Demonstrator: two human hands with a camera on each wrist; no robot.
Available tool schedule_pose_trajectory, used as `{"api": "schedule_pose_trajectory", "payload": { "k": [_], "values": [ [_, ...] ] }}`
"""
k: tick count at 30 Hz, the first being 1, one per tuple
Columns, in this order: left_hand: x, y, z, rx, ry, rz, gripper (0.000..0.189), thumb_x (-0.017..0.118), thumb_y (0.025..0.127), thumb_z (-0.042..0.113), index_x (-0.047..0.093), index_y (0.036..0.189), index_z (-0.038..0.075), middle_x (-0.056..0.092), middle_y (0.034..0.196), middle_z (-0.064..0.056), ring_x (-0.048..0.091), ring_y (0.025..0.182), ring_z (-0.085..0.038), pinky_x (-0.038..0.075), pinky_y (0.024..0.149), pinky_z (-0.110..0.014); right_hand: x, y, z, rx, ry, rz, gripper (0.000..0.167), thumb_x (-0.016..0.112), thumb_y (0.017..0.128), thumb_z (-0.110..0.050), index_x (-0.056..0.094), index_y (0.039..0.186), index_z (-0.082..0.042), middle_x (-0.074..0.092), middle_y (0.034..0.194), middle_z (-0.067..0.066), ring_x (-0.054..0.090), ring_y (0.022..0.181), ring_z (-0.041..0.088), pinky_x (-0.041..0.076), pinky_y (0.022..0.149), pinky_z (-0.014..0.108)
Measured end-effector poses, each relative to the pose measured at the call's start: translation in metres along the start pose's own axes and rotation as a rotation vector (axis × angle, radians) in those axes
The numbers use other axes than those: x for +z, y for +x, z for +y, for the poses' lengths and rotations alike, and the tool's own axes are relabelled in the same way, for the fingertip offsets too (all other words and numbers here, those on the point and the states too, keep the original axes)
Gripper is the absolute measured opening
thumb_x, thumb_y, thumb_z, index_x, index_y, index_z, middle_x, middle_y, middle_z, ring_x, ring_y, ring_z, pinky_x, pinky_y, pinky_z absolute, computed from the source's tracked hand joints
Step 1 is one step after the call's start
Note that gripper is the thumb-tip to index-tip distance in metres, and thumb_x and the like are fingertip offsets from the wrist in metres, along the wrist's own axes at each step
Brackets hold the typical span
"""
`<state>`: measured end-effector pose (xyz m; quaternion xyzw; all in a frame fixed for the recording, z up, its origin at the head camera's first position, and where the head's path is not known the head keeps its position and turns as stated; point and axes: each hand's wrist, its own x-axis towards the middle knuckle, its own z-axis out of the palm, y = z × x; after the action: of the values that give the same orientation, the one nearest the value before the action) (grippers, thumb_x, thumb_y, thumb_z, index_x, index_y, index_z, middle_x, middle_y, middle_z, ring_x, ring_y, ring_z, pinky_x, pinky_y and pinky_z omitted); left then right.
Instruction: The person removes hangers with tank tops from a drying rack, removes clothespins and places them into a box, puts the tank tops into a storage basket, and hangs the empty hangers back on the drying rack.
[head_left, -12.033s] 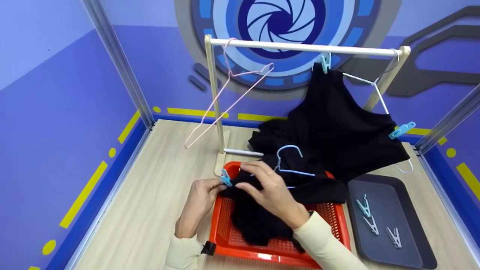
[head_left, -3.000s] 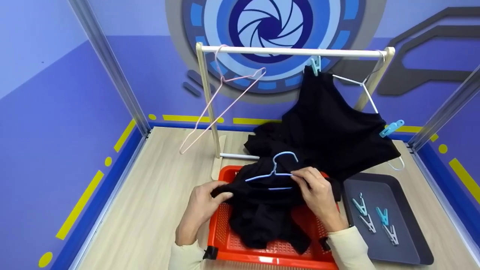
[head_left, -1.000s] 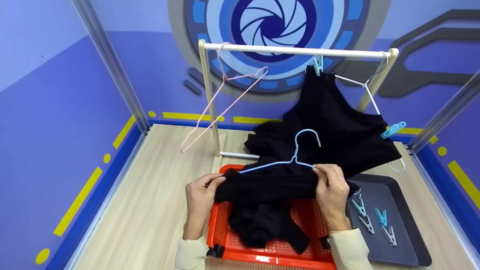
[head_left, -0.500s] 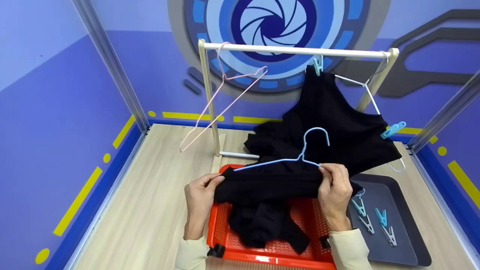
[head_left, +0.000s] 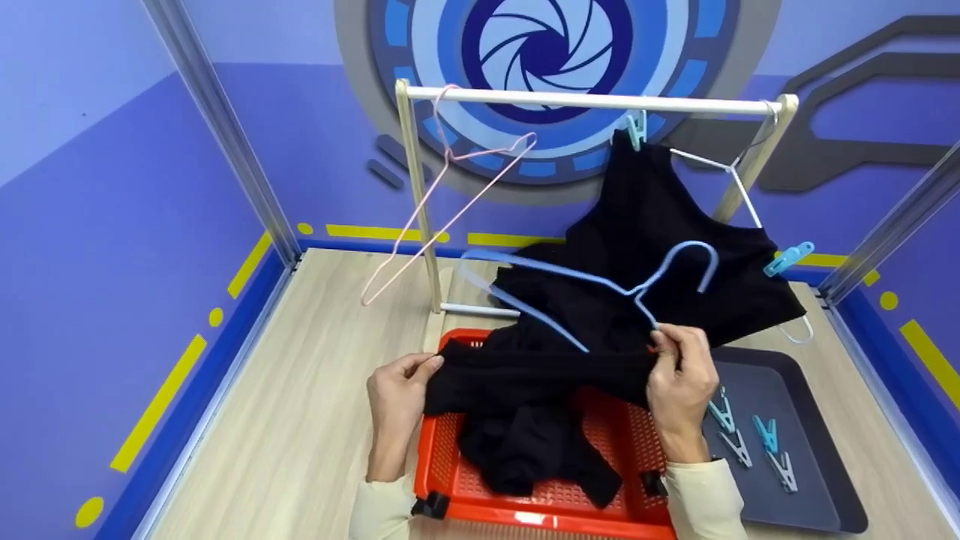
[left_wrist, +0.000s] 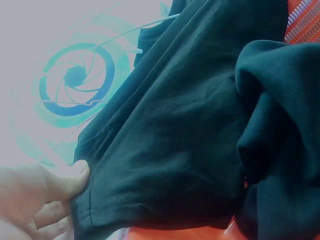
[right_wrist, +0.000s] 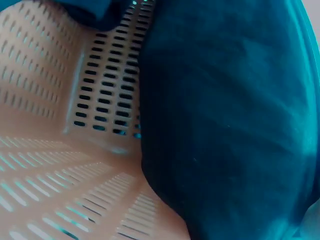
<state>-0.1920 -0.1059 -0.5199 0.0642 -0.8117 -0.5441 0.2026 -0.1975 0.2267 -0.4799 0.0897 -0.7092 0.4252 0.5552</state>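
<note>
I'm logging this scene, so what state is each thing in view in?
Left hand: pinching held garment
Right hand: pinching held garment
Held garment: stretched taut
Blue hanger: unhooked, one side bare
Pink hanger: hooked, bare
White hanger: hooked, carrying hung garment
Two upper pegs: clipped to hung garment
Tray: flat, holding four loose pegs
Basket: upright, holding fabric
Rack: standing

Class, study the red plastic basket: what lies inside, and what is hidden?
Bunched black fabric lies inside the red plastic basket. Black cloth stretched between left hand and right hand hides much of its far part; anything beneath either cannot be seen.
</note>
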Motion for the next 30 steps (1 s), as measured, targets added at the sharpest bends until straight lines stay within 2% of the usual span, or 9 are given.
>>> {"api": "schedule_pose_trajectory", "payload": {
  "k": [4,7,10,12,14,17,24,27,30],
  "values": [
    [0.0,0.001,0.003,0.047,-0.02,-0.066,0.007,0.088,0.09,0.023,0.087,0.092,0.016,0.079,0.085,0.005,0.073,0.077,-0.015,0.056,0.072,-0.03,0.002,0.0,0.002,-0.078,0.057,-0.059,0.028,0.071,0.103,-0.013,0.072,0.09,0.012,0.067,0.084,0.024,0.061,0.075,0.03,0.048,0.081,0.018],
    [0.0,0.001,0.007,0.071,-0.057,-0.063,0.013,0.089,0.089,0.023,0.086,0.097,0.013,0.08,0.089,0.003,0.074,0.078,-0.016,0.057,0.072,-0.027,0.004,-0.003,0.003,-0.132,0.086,-0.091,0.025,0.071,0.102,-0.011,0.072,0.09,0.011,0.067,0.083,0.023,0.062,0.075,0.033,0.049,0.084,0.019],
    [0.001,0.0,0.01,0.09,-0.105,0.033,0.02,0.088,0.09,0.015,0.083,0.107,0.005,0.08,0.096,-0.004,0.077,0.084,-0.021,0.06,0.076,-0.028,0.005,-0.006,0.005,-0.169,0.106,-0.136,0.015,0.071,0.099,-0.003,0.073,0.092,0.01,0.067,0.084,0.021,0.063,0.077,0.034,0.05,0.086,0.018],
    [0.0,0.0,0.012,0.145,-0.095,0.122,0.024,0.084,0.091,0.006,0.08,0.113,0.001,0.08,0.104,-0.009,0.077,0.093,-0.026,0.061,0.084,-0.032,0.006,-0.008,0.006,-0.189,0.107,-0.165,0.01,0.071,0.098,0.001,0.073,0.093,0.009,0.067,0.085,0.021,0.064,0.077,0.034,0.05,0.087,0.017],
    [-0.001,-0.001,0.014,0.234,-0.05,0.19,0.028,0.079,0.09,-0.002,0.078,0.118,-0.001,0.079,0.11,-0.012,0.076,0.101,-0.03,0.06,0.089,-0.039,0.007,-0.01,0.008,-0.206,0.108,-0.179,0.01,0.071,0.098,0.001,0.074,0.094,0.009,0.068,0.086,0.02,0.064,0.078,0.034,0.05,0.088,0.017],
    [-0.001,-0.001,0.017,0.392,0.024,0.228,0.033,0.075,0.086,-0.007,0.079,0.118,0.0,0.078,0.114,-0.011,0.074,0.107,-0.031,0.056,0.095,-0.04,0.009,-0.013,0.012,-0.226,0.11,-0.186,0.015,0.07,0.101,-0.005,0.075,0.094,0.008,0.068,0.087,0.019,0.064,0.077,0.034,0.05,0.087,0.018],
    [0.01,0.002,0.021,0.662,-0.012,0.118,0.028,0.081,0.083,-0.01,0.081,0.109,0.0,0.079,0.109,-0.011,0.075,0.102,-0.03,0.05,0.102,-0.024,0.014,-0.026,0.02,-0.266,0.108,-0.238,0.028,0.067,0.106,-0.02,0.078,0.095,0.003,0.068,0.087,0.014,0.065,0.078,0.03,0.051,0.083,0.02],
    [0.016,0.001,0.019,0.701,-0.036,0.044,0.024,0.085,0.084,-0.007,0.082,0.107,0.001,0.08,0.107,-0.009,0.077,0.098,-0.027,0.052,0.101,-0.027,0.017,-0.03,0.021,-0.29,0.125,-0.268,0.027,0.066,0.107,-0.019,0.079,0.097,0.002,0.069,0.088,0.013,0.064,0.077,0.029,0.051,0.079,0.024],
    [0.021,0.001,0.016,0.668,-0.055,-0.025,0.021,0.085,0.087,-0.004,0.083,0.107,0.001,0.08,0.106,-0.006,0.077,0.097,-0.023,0.055,0.096,-0.028,0.019,-0.032,0.021,-0.309,0.138,-0.29,0.025,0.067,0.106,-0.017,0.079,0.097,0.002,0.069,0.088,0.012,0.064,0.076,0.029,0.051,0.076,0.028]
  ]
}}
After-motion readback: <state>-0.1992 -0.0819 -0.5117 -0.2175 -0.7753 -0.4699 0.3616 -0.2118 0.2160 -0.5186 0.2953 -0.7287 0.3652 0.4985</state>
